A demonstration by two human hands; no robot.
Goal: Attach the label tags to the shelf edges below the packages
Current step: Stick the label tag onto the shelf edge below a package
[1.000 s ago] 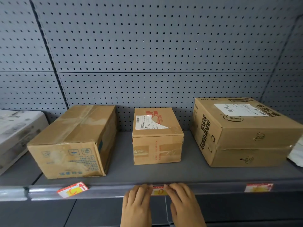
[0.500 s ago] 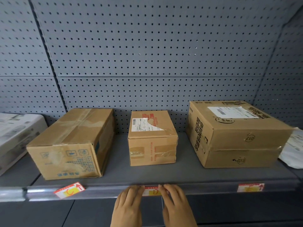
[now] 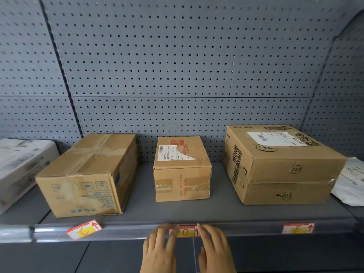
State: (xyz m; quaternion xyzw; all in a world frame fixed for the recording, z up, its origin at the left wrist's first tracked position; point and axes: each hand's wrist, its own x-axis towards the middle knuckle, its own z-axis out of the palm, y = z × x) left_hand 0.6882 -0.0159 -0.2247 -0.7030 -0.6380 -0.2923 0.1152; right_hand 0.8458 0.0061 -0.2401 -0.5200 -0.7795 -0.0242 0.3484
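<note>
Three cardboard packages stand on the grey shelf: a long one (image 3: 86,174) at left, a small one (image 3: 182,168) in the middle, a large one (image 3: 279,164) at right. On the shelf edge (image 3: 137,230) a red-and-yellow tag (image 3: 186,231) sits below the small package. My left hand (image 3: 160,249) and my right hand (image 3: 213,249) flank it, fingers spread, fingertips touching its two ends. A second tag (image 3: 84,230) hangs crooked below the long package. A third tag (image 3: 297,228) sits straight below the large package.
A white box (image 3: 21,166) lies at the far left on the neighbouring shelf. A white plastic mailer (image 3: 352,182) lies at the far right. Grey pegboard (image 3: 177,66) backs the shelf. Dark panels run below the shelf edge.
The view has drifted slightly. My hands have spread a little apart along the shelf edge, uncovering more of the middle tag.
</note>
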